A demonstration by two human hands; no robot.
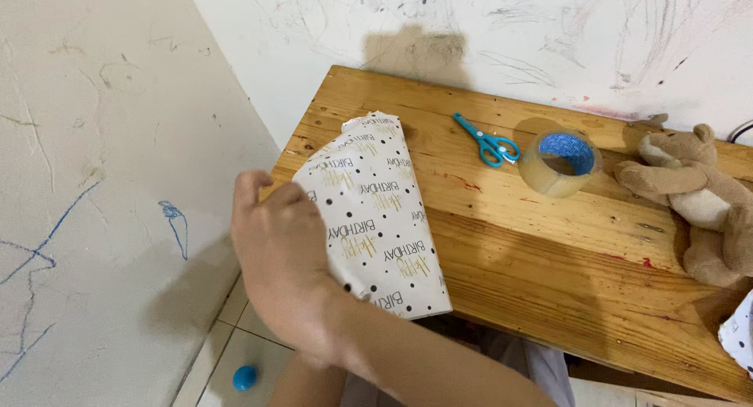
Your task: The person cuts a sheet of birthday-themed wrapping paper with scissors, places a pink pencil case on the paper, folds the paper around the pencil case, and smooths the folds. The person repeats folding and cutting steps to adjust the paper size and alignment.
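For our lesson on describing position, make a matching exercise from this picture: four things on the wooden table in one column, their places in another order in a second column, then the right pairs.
Things:
1. scissors
2. tape roll
3. soft toy
4. wrapping paper

Places:
A. at the table's right end
B. at the table's left end, under a hand
C. between the scissors and the soft toy
D. between the wrapping paper and the tape roll

Pairs: 1-D, 2-C, 3-A, 4-B
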